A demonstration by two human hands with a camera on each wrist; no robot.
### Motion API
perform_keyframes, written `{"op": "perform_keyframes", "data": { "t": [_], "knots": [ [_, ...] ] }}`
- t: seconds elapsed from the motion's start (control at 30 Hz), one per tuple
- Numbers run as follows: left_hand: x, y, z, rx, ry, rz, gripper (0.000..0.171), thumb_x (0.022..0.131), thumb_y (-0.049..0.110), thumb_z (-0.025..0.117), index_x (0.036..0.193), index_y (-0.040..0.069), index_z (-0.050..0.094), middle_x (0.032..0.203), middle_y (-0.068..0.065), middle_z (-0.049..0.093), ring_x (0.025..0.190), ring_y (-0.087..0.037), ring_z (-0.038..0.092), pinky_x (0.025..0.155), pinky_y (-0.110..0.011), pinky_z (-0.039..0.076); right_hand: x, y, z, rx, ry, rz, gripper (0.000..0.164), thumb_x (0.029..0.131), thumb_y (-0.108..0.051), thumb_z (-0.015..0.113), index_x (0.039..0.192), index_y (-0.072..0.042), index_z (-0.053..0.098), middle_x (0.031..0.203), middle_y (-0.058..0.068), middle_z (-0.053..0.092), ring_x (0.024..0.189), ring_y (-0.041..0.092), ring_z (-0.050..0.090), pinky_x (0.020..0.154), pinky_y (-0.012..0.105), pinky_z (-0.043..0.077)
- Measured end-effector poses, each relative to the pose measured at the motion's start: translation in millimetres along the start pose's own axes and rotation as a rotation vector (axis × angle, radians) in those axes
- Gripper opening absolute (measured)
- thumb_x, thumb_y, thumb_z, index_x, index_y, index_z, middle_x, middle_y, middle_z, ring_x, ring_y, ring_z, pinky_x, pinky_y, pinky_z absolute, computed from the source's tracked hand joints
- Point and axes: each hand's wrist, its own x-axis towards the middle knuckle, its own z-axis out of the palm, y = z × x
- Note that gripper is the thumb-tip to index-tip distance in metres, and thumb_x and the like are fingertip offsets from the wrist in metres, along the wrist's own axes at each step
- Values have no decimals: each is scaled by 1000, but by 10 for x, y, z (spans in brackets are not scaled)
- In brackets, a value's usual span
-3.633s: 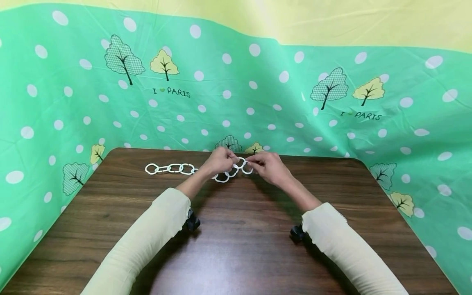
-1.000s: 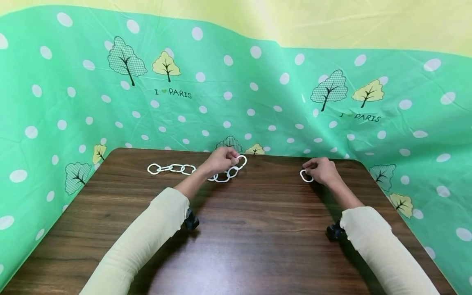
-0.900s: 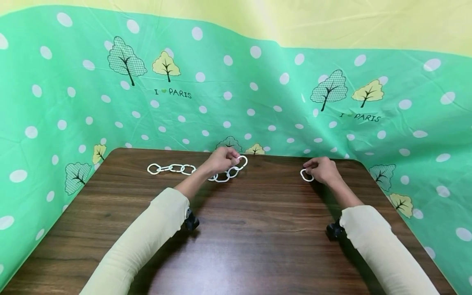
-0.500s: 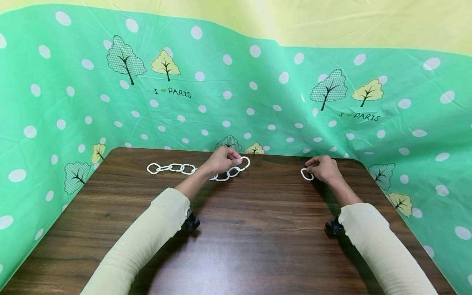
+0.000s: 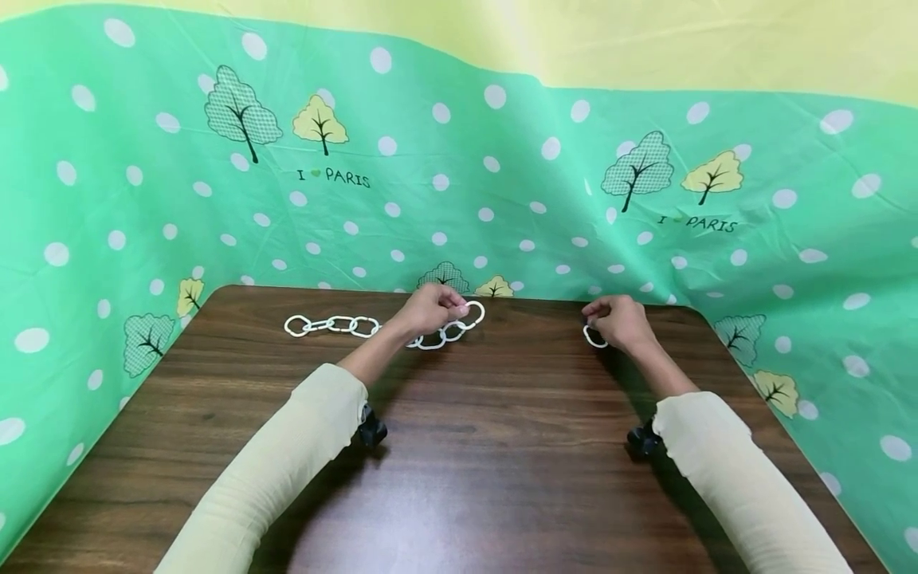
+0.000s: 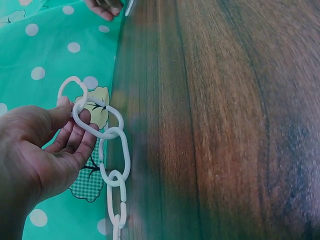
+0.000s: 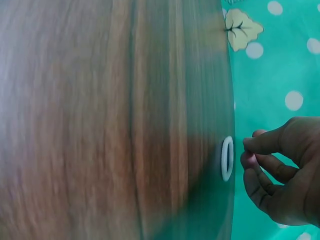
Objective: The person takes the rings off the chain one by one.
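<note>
In the head view a white plastic chain [image 5: 364, 325] lies along the far left of the table, part of it behind my left forearm. My left hand [image 5: 433, 309] pinches its right end link [image 6: 73, 80] between thumb and fingers, holding that end raised above the tabletop. Several linked rings hang down from it in the left wrist view. Farther right, a single white link [image 7: 227, 158] lies loose on the wood near the far edge. My right hand [image 7: 285, 172] is just beyond this link, fingers loosely bent, apart from it and holding nothing.
The dark wooden table [image 5: 459, 446] has its far edge against a green polka-dot cloth [image 5: 459, 183] with printed trees. The cloth also hangs along both sides. A black wrist camera [image 5: 372, 428] sits under the left cuff, another black camera [image 5: 643, 442] under the right.
Since the earliest frame my right hand has carried one link rightward away from the chain. It has now let go of that link and lifted slightly. My left hand keeps the chain's end.
</note>
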Motion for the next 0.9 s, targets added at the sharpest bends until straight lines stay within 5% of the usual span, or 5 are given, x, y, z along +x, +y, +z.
{"op": "perform_keyframes", "data": {
  "t": [0.53,0.9],
  "knots": [
    [4,18,8,-14,16,-15,17,107,9,77,116,-5,79,95,-5,71,91,-15,62,78,-21,50,13,-455,217,10,-52,-110,24,109,-8,68,127,1,81,119,24,82,110,40,74,86,40,58],
    [2,28,31,-25,22,-12,17,107,10,77,116,-5,79,95,-6,72,90,-15,62,76,-20,50,-23,-811,383,66,-61,-201,23,107,-10,72,125,0,83,117,19,85,108,34,78,86,38,59]
  ]
}}
